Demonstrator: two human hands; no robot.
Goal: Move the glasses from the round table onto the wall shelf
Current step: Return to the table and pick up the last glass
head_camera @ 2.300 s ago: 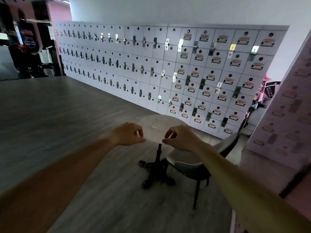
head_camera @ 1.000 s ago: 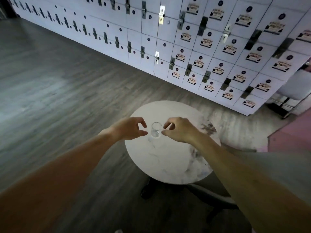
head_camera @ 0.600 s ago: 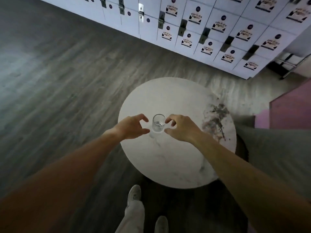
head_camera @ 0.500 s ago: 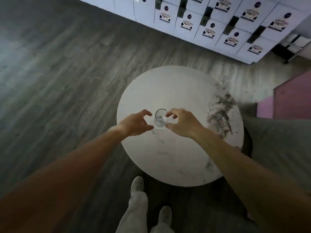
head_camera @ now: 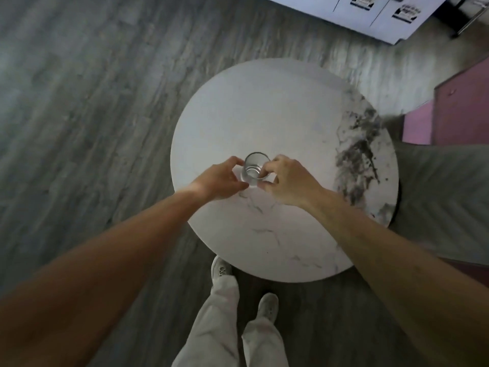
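A small clear drinking glass stands upright near the middle of the round white marble bench. The right hand pinches its rim; the left hand curls around its other side, fingertips touching.

Bare forearms, pale trousers, white shoes
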